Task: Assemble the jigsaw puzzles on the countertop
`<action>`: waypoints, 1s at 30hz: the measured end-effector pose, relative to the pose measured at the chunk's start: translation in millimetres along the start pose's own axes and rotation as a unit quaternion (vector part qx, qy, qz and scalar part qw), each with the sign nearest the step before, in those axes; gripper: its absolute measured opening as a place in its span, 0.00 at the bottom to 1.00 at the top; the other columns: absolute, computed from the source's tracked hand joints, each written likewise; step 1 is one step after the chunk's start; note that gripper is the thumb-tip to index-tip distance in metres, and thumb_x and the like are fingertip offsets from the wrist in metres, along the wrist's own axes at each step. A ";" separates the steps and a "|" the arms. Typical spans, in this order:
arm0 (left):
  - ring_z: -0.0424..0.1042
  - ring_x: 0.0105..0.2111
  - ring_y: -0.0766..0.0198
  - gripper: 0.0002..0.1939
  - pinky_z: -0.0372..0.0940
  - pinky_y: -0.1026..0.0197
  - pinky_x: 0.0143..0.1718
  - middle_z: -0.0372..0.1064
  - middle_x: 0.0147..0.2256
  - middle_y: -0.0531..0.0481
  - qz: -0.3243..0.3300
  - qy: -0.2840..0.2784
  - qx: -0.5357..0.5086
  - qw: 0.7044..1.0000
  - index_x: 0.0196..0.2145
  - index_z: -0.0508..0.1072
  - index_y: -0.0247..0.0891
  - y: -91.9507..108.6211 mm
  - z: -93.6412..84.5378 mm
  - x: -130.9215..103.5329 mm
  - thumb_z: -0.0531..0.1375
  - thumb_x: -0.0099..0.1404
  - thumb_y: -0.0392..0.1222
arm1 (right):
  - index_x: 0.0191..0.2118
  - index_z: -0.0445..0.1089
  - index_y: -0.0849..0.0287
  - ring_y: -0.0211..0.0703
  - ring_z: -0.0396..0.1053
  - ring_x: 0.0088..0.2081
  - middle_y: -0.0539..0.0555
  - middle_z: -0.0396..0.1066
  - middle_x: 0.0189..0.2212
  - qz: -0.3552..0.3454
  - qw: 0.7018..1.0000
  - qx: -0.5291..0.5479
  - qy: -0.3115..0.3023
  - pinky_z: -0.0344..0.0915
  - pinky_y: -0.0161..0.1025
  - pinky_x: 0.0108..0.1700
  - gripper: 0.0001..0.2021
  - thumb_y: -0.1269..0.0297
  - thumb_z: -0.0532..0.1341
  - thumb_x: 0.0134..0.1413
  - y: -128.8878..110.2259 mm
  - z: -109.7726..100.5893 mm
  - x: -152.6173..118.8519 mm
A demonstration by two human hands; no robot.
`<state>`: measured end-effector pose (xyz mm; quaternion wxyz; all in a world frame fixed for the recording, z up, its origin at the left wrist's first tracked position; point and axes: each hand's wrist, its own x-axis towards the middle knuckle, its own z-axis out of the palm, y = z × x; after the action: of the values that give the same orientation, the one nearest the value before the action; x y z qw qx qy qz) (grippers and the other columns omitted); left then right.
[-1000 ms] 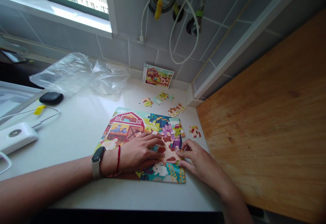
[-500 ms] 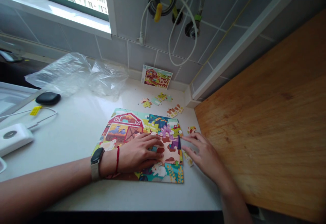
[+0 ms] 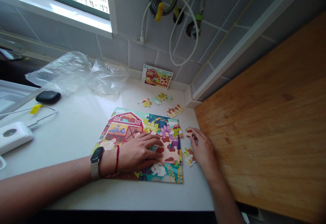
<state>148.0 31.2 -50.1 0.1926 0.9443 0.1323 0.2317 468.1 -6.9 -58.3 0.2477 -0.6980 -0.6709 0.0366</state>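
Observation:
A farm jigsaw puzzle [image 3: 127,129] lies on the white counter, with a red barn on its left part and a spotted cow on its right. My left hand [image 3: 142,149] rests flat on it, fingers stretched out over the cow. My right hand [image 3: 203,146] is beyond the puzzle's right edge, its thumb and fingers closed on a brown and cream puzzle piece [image 3: 190,133], partly covered by the fingers. Just below, more loose pieces [image 3: 188,156] lie beside the puzzle.
Several loose pieces [image 3: 158,99] lie behind the puzzle. A picture card [image 3: 157,77] leans on the tiled wall. Crumpled clear plastic [image 3: 76,73], a black oval object [image 3: 48,97] and a white corded device [image 3: 15,135] are on the left. A wooden board [image 3: 270,122] stands at right.
My right hand has moved from the puzzle's right edge up and right to a loose piece and closed on it. The pieces below it are now more visible. My left hand stays put.

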 end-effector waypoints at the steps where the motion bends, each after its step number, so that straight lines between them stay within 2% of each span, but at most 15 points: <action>1: 0.70 0.60 0.51 0.12 0.61 0.47 0.66 0.73 0.57 0.45 0.000 0.001 -0.001 1.000 0.53 0.78 0.45 -0.1 0.1 -0.2 0.61 0.75 0.44 | 0.59 0.76 0.60 0.56 0.74 0.57 0.64 0.77 0.56 0.004 1.000 0.010 -0.004 0.68 0.58 0.62 0.23 0.67 0.55 0.62 -0.4 -1.1 0.5; 5: 0.70 0.59 0.51 0.12 0.61 0.47 0.65 0.73 0.57 0.44 0.000 -0.002 0.000 1.000 0.53 0.78 0.45 1.0 -1.3 0.4 0.60 0.76 0.45 | 0.60 0.75 0.59 0.55 0.78 0.49 0.62 0.79 0.51 0.042 0.998 0.029 -0.029 0.73 0.54 0.55 0.25 0.65 0.58 0.57 -3.7 -4.0 0.6; 10: 0.70 0.58 0.51 0.11 0.62 0.48 0.63 0.74 0.56 0.44 -0.001 -0.006 0.002 1.000 0.51 0.79 0.44 2.0 -3.3 2.0 0.58 0.78 0.46 | 0.59 0.76 0.61 0.56 0.79 0.47 0.64 0.80 0.49 0.041 0.999 0.000 -0.003 0.73 0.54 0.55 0.25 0.65 0.58 0.56 -6.7 -12.9 2.3; 13: 0.70 0.59 0.51 0.11 0.62 0.47 0.63 0.74 0.56 0.44 0.000 -0.007 0.003 1.000 0.52 0.79 0.44 1.2 -2.8 1.3 0.59 0.77 0.46 | 0.57 0.78 0.60 0.55 0.80 0.44 0.62 0.82 0.45 0.052 0.998 0.018 0.000 0.75 0.53 0.53 0.24 0.63 0.60 0.55 -10.8 -24.5 4.6; 16: 0.70 0.58 0.51 0.11 0.62 0.47 0.63 0.73 0.56 0.44 -0.002 -0.007 0.004 1.000 0.52 0.78 0.44 0.7 -1.9 0.4 0.60 0.76 0.45 | 0.60 0.77 0.59 0.53 0.81 0.40 0.61 0.82 0.46 0.061 0.993 0.090 -0.049 0.79 0.48 0.45 0.25 0.61 0.63 0.57 -25.8 -35.8 3.6; 18: 0.70 0.58 0.51 0.11 0.62 0.47 0.64 0.73 0.55 0.44 -0.002 -0.007 0.003 1.000 0.52 0.79 0.44 0.7 -1.4 0.3 0.61 0.76 0.45 | 0.61 0.77 0.56 0.52 0.81 0.44 0.61 0.79 0.54 0.016 0.982 0.155 -0.102 0.80 0.44 0.42 0.24 0.61 0.63 0.60 -41.2 -39.1 0.2; 21: 0.70 0.58 0.51 0.11 0.61 0.47 0.64 0.73 0.56 0.44 -0.001 -0.005 0.004 1.000 0.53 0.78 0.44 1.1 -0.8 0.3 0.61 0.75 0.44 | 0.61 0.77 0.49 0.52 0.77 0.57 0.57 0.75 0.60 -0.095 0.954 0.211 -0.189 0.76 0.48 0.57 0.22 0.66 0.64 0.61 -62.3 -35.7 -5.8; 23: 0.70 0.58 0.51 0.11 0.62 0.48 0.64 0.73 0.56 0.44 -0.001 0.001 0.009 1.000 0.52 0.79 0.44 1.3 -0.4 0.2 0.62 0.75 0.44 | 0.61 0.76 0.48 0.52 0.74 0.61 0.55 0.76 0.60 -0.130 0.937 0.240 -0.215 0.71 0.51 0.64 0.23 0.67 0.66 0.60 -69.2 -29.1 -8.5; 27: 0.71 0.58 0.50 0.11 0.62 0.49 0.63 0.73 0.56 0.43 0.000 0.014 0.015 1.000 0.51 0.79 0.45 1.7 -0.7 0.3 0.63 0.74 0.44 | 0.61 0.76 0.49 0.53 0.74 0.61 0.56 0.76 0.59 -0.114 0.931 0.294 -0.184 0.71 0.52 0.64 0.23 0.67 0.67 0.60 -65.5 -13.2 -9.0; 30: 0.71 0.58 0.51 0.10 0.62 0.48 0.64 0.74 0.55 0.43 0.007 0.013 0.010 1.000 0.51 0.79 0.44 1.7 -1.6 1.0 0.62 0.75 0.43 | 0.61 0.76 0.51 0.53 0.74 0.61 0.57 0.76 0.60 -0.098 0.939 0.298 -0.138 0.70 0.53 0.65 0.23 0.67 0.67 0.60 -56.7 -3.7 -7.3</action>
<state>148.4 30.6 -47.7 0.1796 0.9439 0.1310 0.2441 416.8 -16.2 -34.7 0.3517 -0.5107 -0.7221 0.3067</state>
